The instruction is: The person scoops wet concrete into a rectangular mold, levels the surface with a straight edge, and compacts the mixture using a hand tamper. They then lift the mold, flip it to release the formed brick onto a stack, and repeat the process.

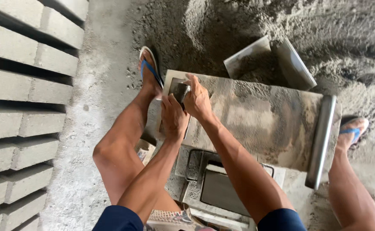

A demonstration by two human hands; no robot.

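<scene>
- Two bare hands meet at the near-left corner of a wide metal mould box (pixel 260 119) dusted with grey mix.
- Left hand (pixel 174 117) lies over the box's corner edge, fingers curled down onto it; how tightly it grips cannot be told.
- Right hand (pixel 197 99) closes around a small dark block-like piece (pixel 179 90) set into the corner, thumb and fingers pinching it.
- A long steel handle bar (pixel 321 141) runs along the box's far right end.
- Loose grey sand mix (pixel 307 34) is heaped beyond the box, with a flat metal plate (pixel 296 64) standing in it.
- Rows of grey concrete blocks (pixel 20 85) line the ground on the left.
- Blue-strapped sandals (pixel 150 68) are on both feet, one each side of the box.
</scene>
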